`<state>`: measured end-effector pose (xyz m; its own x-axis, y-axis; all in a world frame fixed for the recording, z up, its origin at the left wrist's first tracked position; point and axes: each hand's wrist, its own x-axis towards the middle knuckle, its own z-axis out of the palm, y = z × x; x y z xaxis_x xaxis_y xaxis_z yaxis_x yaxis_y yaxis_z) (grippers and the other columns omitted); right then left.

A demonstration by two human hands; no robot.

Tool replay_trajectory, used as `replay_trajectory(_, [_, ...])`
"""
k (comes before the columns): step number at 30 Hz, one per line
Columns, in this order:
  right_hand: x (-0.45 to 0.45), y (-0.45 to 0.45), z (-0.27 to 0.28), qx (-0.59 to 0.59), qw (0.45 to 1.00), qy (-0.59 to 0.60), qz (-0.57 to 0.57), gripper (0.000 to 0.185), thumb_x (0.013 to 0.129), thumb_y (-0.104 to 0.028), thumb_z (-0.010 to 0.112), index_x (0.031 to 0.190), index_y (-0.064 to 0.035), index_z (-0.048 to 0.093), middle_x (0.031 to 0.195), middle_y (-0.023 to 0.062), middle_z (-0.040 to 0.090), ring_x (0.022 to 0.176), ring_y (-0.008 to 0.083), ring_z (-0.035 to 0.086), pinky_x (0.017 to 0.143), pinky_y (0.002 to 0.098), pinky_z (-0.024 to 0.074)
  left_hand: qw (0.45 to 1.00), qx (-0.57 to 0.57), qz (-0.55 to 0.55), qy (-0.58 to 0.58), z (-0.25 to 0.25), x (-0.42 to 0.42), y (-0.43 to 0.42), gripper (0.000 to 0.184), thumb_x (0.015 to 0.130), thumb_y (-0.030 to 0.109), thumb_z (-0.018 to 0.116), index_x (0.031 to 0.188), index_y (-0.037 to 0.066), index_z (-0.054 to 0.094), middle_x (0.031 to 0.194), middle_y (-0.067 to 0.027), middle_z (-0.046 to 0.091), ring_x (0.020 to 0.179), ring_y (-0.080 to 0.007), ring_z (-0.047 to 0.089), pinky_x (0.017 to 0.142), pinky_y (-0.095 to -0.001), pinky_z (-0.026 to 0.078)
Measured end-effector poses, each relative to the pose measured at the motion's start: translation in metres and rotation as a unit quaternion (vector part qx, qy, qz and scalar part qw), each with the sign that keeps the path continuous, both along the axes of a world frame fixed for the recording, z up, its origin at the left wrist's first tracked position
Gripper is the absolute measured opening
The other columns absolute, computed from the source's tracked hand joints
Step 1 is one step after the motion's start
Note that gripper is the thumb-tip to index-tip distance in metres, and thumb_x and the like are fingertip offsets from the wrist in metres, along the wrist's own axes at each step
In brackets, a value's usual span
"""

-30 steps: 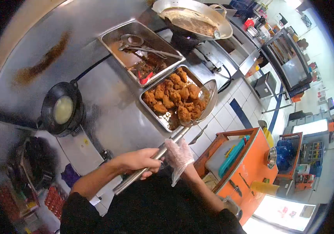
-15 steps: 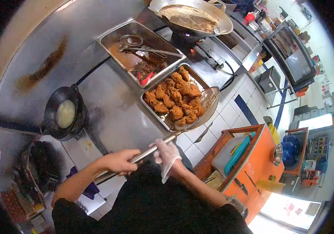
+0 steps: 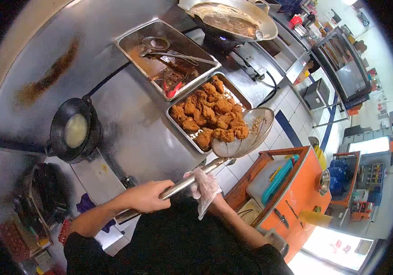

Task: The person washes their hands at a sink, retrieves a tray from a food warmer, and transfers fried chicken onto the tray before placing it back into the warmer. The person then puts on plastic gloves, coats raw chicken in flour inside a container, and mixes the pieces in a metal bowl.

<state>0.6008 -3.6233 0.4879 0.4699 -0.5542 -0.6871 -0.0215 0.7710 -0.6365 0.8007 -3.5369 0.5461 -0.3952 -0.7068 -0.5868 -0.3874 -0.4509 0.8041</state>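
A long-handled wire skimmer (image 3: pixel 257 129) reaches over the right edge of a metal tray (image 3: pixel 185 133). Fried chicken pieces (image 3: pixel 205 112) are heaped in the tray, some by the skimmer's near rim. Crumbs cling to the mesh, which is partly bare. My left hand (image 3: pixel 148 196), bare, is wrapped round the rear of the metal handle. Closer to the mesh, my right hand (image 3: pixel 203 185) wears a clear plastic glove and is closed on the same handle. Whether any chicken still rests on the mesh edge is hard to tell.
Behind the chicken stands a second tray (image 3: pixel 134 58) with a small strainer, whisk and red-handled tool. A large wok of oil (image 3: pixel 233 20) sits on the burner at the back. On the left is a black wok (image 3: pixel 70 130); an orange cart (image 3: pixel 304 192) stands right.
Both hands have shifted the skimmer right and slightly toward me. More of its mesh shows beyond the tray's edge, with fewer pieces over it.
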Motion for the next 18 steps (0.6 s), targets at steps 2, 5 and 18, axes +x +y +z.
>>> replay_trajectory(2, [-0.003,0.002,0.002,0.009,1.0,-0.002,0.0,0.032,0.096,-0.029,0.05,0.087,-0.0001,0.061,0.051,0.0035,0.047,0.037,0.0131,0.042,0.032,0.0267,0.0307,0.996,-0.045,-0.015,-0.075,-0.005,-0.006,0.006,0.041,0.084,0.021,0.06,0.119,0.004,0.049,0.08,-0.0138,0.062,0.066,-0.0264,0.063,0.062,-0.04,0.051])
replay_trajectory(5, [-0.011,0.006,0.015,0.035,0.999,0.033,0.02,0.033,0.098,-0.029,0.048,0.088,-0.0008,0.061,0.054,0.0057,0.051,0.037,0.0142,0.044,0.032,0.0268,0.0326,0.997,-0.034,-0.026,-0.066,0.004,-0.012,0.012,0.043,0.083,0.023,0.058,0.118,0.0,0.049,0.081,-0.0205,0.065,0.07,-0.0333,0.065,0.065,-0.0438,0.05])
replay_trajectory(18, [-0.028,0.031,0.023,-0.007,1.0,0.0,-0.028,0.031,0.097,-0.033,0.053,0.095,-0.0024,0.055,0.06,0.0085,0.057,0.036,0.015,0.047,0.03,0.0269,0.0346,0.999,0.019,-0.02,-0.038,0.041,-0.031,0.026,0.038,0.085,0.02,0.057,0.115,0.001,0.045,0.073,-0.0202,0.062,0.067,-0.0373,0.065,0.062,-0.0455,0.049])
